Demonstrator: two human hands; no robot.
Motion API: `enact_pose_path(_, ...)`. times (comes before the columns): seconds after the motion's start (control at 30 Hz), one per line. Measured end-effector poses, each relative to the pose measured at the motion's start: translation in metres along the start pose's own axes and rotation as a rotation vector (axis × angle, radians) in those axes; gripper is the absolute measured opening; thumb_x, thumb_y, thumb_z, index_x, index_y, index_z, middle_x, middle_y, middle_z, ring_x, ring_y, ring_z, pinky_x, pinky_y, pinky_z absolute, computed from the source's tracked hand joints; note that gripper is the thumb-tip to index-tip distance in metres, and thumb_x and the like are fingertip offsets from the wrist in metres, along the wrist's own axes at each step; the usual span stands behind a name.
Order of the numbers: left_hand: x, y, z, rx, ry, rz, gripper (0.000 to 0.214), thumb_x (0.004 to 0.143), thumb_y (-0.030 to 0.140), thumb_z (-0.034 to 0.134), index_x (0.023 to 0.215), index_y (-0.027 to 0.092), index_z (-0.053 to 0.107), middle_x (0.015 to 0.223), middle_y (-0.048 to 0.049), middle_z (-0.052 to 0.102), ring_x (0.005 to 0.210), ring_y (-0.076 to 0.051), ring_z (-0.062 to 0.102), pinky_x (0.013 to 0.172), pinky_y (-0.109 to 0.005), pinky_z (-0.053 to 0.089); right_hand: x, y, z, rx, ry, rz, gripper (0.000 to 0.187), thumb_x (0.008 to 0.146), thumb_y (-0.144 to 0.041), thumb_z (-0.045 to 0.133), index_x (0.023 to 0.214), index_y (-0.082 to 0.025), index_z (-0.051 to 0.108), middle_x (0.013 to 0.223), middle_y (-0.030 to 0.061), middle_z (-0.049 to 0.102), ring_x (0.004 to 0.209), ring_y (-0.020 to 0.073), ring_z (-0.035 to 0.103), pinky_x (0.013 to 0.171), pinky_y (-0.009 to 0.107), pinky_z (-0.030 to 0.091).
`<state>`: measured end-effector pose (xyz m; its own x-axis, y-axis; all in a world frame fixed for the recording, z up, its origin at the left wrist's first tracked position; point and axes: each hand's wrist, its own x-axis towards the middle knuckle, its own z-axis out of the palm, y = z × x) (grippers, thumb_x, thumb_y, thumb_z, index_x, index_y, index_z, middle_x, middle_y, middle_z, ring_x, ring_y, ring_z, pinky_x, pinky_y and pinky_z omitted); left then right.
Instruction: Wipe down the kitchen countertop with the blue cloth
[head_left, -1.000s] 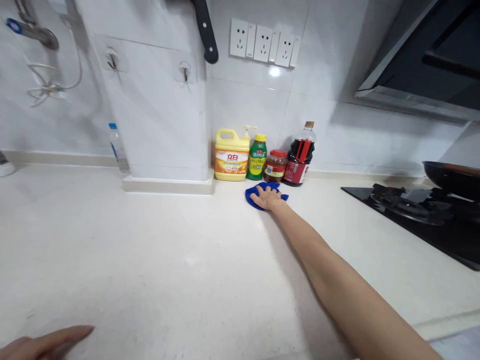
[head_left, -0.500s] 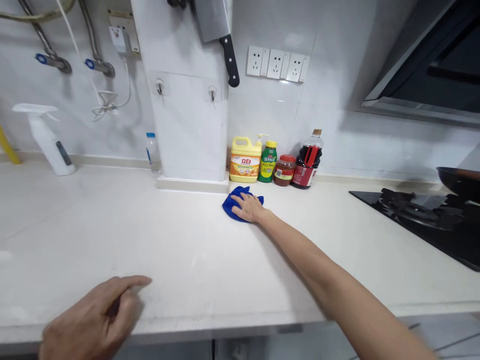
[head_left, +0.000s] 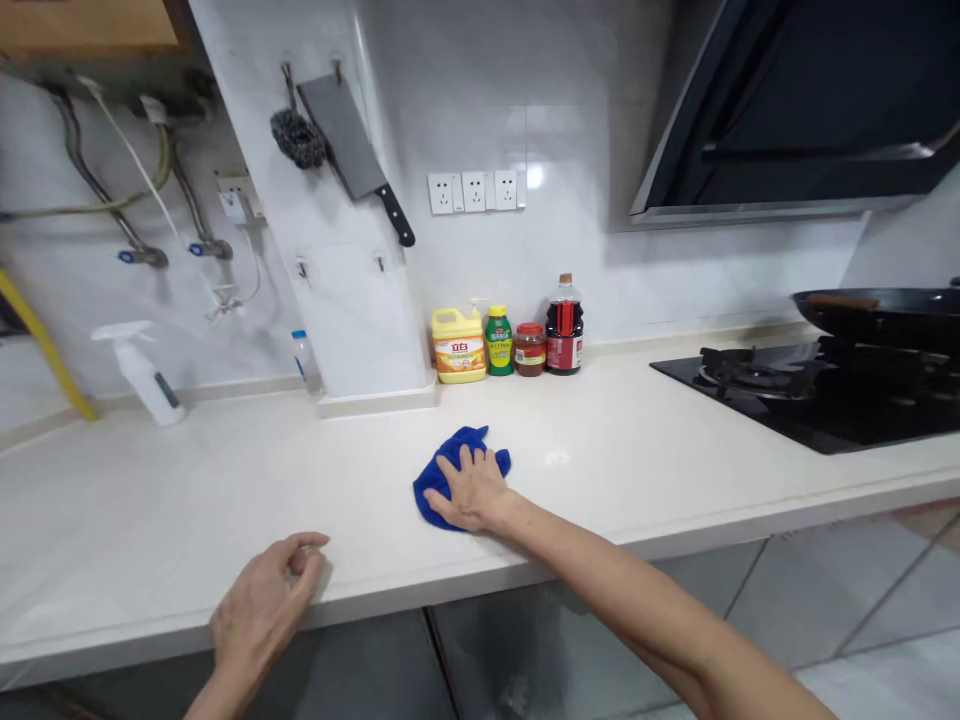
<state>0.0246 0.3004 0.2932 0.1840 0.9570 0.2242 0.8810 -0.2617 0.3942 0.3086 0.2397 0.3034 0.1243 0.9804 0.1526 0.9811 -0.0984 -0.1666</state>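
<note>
R hand [head_left: 469, 490] lay palm-down on the blue cloth [head_left: 430, 475], fingers somewhat spread & resting on top, not clamped round it; cloth stuck out past fingertips & on both sides. Cloth was on the white tabletop [head_left: 600, 460], approx mid-view, nearer front edge than back wall. L hand [head_left: 266, 600] was by the front edge, L of cloth & well apart from it, thumb & forefinger apart w/ a gap btwn; couldn't tell if it touched the edge.

Back of tabletop, just R of the pillar [head_left: 360, 340], 4 containers stood upright in a row, L to R: yellow jug [head_left: 460, 355] w/ handle, green bottle [head_left: 499, 345] w/ yellow cap, red-lidded jar [head_left: 529, 352], dark bottle [head_left: 565, 335] w/ brown cap. L of pillar: blue-capped clear bottle [head_left: 303, 358], then white spray bottle [head_left: 146, 380] further L. Cleaver [head_left: 346, 140] & scourer [head_left: 297, 138] hung on pillar. Far R: black hob [head_left: 795, 420] w/ wok [head_left: 885, 318] toward its back, range hood [head_left: 795, 130] above.
</note>
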Motion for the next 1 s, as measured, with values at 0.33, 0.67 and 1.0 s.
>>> enact_pose_path(0.33, 0.0, 0.117, 0.023, -0.304, -0.059, 0.403, 0.06, 0.089, 0.056, 0.041, 0.128, 0.018, 0.066, 0.132, -0.0124, 0.069, 0.12, -0.03, 0.065, 0.11, -0.047, 0.05, -0.056, 0.145, 0.002, 0.435, 0.372, -0.029, 0.032, 0.097, -0.018, 0.046, 0.12, -0.013, 0.067, 0.118, 0.0154, 0.072, 0.108, 0.0234, 0.067, 0.104, 0.041, 0.049)
enact_pose_path(0.67, 0.004, 0.227, 0.094, 0.314, -0.16, 0.479, 0.06, 0.098, 0.066, 0.038, 0.152, 0.042, 0.05, 0.168, -0.0149, 0.033, 0.148, -0.058, 0.031, 0.111, -0.082, 0.028, -0.065, 0.173, 0.023, 0.323, 0.46, -0.149, 0.022, 0.089, -0.009, 0.052, 0.104, -0.017, 0.065, 0.113, 0.0125, 0.065, 0.105, 0.0222, 0.062, 0.098, 0.037, 0.051)
enact_pose_path(1.0, 0.0, 0.156, 0.066, 0.145, -0.261, 0.778, 0.048, 0.1, 0.064, 0.041, 0.134, 0.041, 0.064, 0.167, -0.0028, 0.038, 0.155, -0.039, 0.032, 0.124, -0.064, 0.029, -0.06, 0.182, 0.021, 0.386, 0.467, -0.1, 0.024, 0.085, -0.005, 0.05, 0.097, -0.018, 0.065, 0.105, 0.0092, 0.065, 0.093, 0.0188, 0.061, 0.088, 0.033, 0.05)
